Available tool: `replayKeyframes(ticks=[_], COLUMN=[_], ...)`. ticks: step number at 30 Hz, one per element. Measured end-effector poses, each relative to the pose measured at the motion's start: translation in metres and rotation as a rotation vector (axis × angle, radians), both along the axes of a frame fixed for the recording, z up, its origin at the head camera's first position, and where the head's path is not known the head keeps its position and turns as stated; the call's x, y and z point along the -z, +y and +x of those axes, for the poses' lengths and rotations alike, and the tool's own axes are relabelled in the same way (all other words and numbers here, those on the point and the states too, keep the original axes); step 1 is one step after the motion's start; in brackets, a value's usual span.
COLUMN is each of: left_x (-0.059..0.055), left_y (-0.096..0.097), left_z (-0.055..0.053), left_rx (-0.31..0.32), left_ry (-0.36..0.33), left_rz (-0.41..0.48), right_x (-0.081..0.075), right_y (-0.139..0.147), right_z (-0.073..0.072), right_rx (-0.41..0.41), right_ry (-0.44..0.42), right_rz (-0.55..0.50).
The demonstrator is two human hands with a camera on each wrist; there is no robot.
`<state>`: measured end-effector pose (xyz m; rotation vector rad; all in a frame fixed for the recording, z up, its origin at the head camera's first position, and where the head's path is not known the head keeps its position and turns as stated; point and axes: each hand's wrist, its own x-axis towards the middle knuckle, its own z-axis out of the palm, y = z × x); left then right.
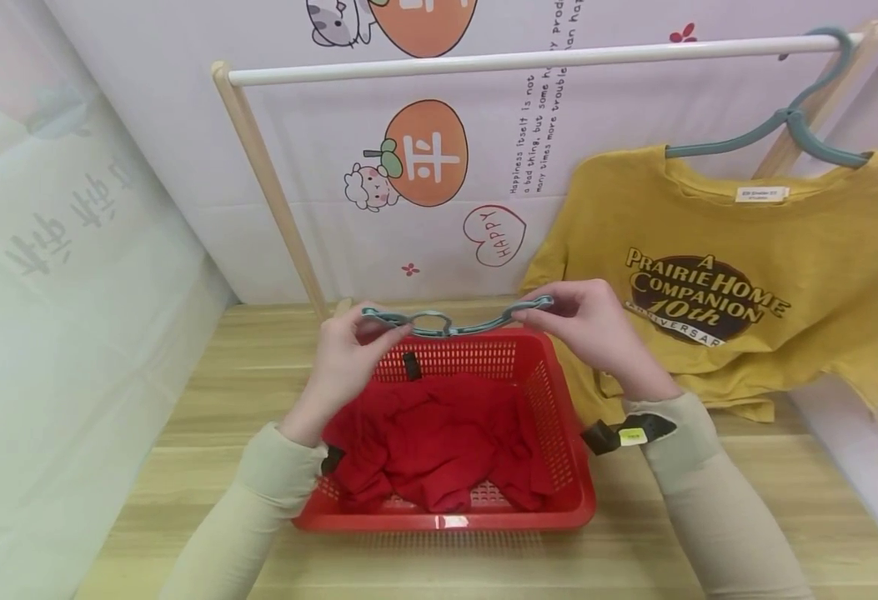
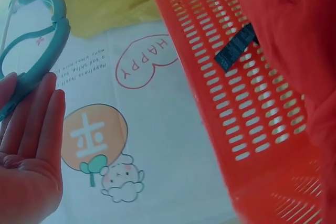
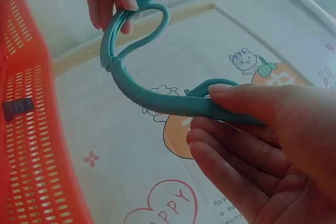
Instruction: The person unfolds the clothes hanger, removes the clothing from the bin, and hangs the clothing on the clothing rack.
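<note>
A teal folding hanger point(image 1: 476, 327) spans between both hands above the far rim of the red basket point(image 1: 439, 522). My left hand point(image 1: 348, 358) pinches its left end between thumb and fingers, while my right hand point(image 1: 584, 325) pinches the right end. In the right wrist view the hanger point(image 3: 152, 100) shows a joint at its middle and a curved hook part beside it. Red cloth point(image 1: 439, 442) lies crumpled inside the basket, and a small black tag point(image 1: 412, 367) shows near the far wall.
A white-railed rack point(image 1: 484, 65) with wooden posts stands behind the basket. From its right end a teal hanger point(image 1: 746, 146) carries a yellow T-shirt point(image 1: 709, 225) with printed lettering. The wooden tabletop point(image 1: 206, 467) extends around the basket, with a printed wall covering point(image 1: 296, 242) behind.
</note>
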<state>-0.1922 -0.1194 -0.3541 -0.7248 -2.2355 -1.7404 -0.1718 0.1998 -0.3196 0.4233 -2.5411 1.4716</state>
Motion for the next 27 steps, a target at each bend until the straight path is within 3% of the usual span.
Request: replayKeyframes(ticks=[3,7,14,27], left_x=[0.0,-0.001,-0.003,-0.001], left_y=[-0.004,-0.007,-0.008,-0.008], left_z=[-0.001,-0.001,0.0,0.002], left_rx=[0.016,0.046,0.073,0.205], left_ry=[-0.09,-0.156,-0.239,-0.352], left_rz=[0.063,0.13,0.236,0.5], right_x=[0.001,0.002,0.004,0.004], right_y=[0.002,0.005,0.008,0.011], right_z=[0.0,-0.001,-0.001,0.002], right_rx=[-0.006,-0.009,-0.003,-0.038], right_ry=[-0.038,-0.062,-0.083,-0.148], right_rz=[-0.071,-0.134,-0.2,-0.277])
